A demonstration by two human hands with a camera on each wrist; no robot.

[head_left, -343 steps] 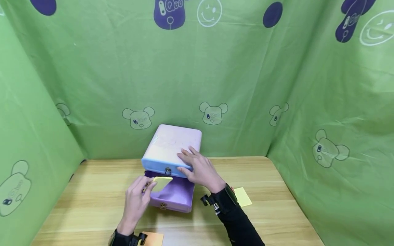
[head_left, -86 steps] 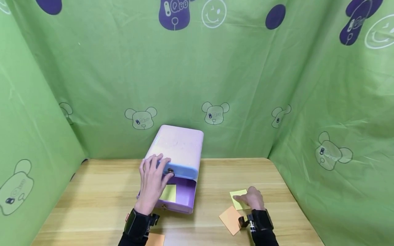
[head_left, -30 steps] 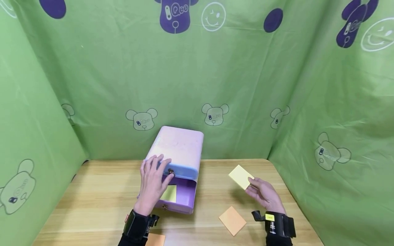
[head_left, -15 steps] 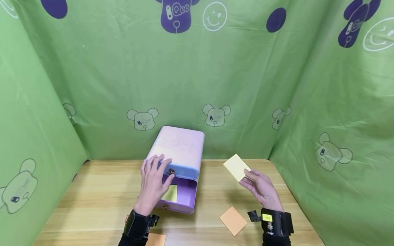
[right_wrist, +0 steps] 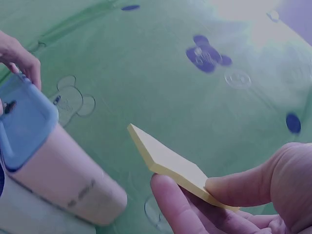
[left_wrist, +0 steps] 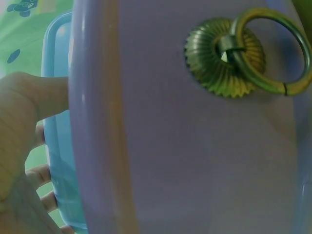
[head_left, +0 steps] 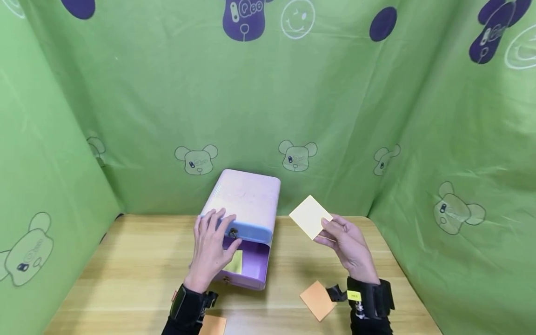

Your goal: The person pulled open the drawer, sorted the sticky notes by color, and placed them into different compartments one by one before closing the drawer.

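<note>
My right hand (head_left: pixel 351 244) pinches a yellow sticky note pad (head_left: pixel 309 215) between thumb and fingers, raised above the table. The right wrist view shows the thickness of the sticky note pad (right_wrist: pixel 170 163). My left hand (head_left: pixel 211 249) rests on the front of a small two-drawer box (head_left: pixel 247 190), fingers over its top edge, thumb by the blue upper drawer (head_left: pixel 255 234). The purple lower drawer (head_left: pixel 255 282) is pulled out, and another yellow sticky note pad (head_left: pixel 236 263) lies inside, partly hidden by the left hand. A brass ring handle (left_wrist: pixel 273 87) hangs close in the left wrist view.
An orange sticky note pad (head_left: pixel 317 301) lies on the wooden table (head_left: pixel 125 270), right of the drawer. Another orange sticky note pad (head_left: pixel 213 324) is at the near edge of view, partly hidden. Green patterned cloth (head_left: pixel 335 93) encloses the back and sides.
My right hand has picked the yellow sticky note pad off the table, lifted it and moved it left toward the box. The left hand has stayed at the box since about three seconds ago.
</note>
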